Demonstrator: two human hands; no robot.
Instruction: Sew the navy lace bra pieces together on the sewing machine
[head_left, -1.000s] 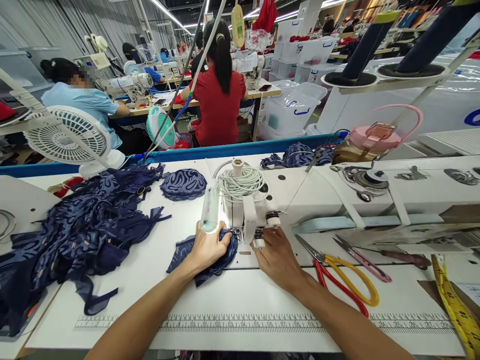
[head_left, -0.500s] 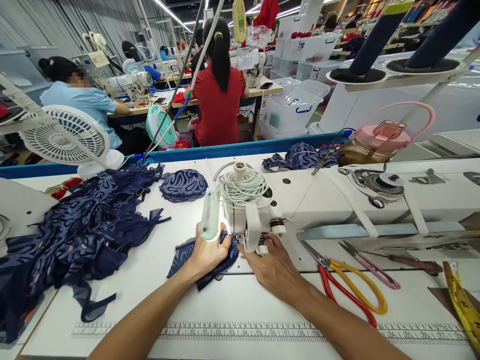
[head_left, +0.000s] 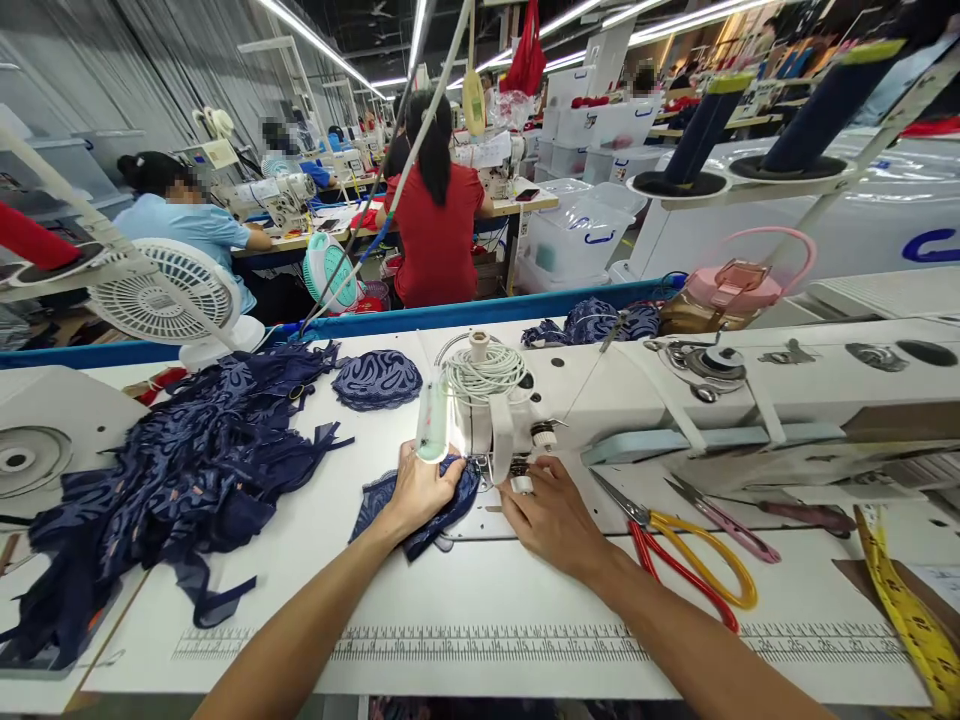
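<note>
Your left hand [head_left: 420, 492]: spread flat on lace piece [head_left: 409, 510] | your right hand [head_left: 551, 515]: fingers together (tips at the sewing machine [head_left: 495, 420]) | scissors [head_left: 682, 550] beside it

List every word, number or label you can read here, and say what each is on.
Ruler printed along the table's front edge: numbers run its length, too small to read surely.
Yellow tape measure at right: numbers too blurred to read.
White panel at far right: part of a blue "C", the rest cut off.
Boxes in the background: labels too small to read.
Sewing machine: no readable text.
</note>
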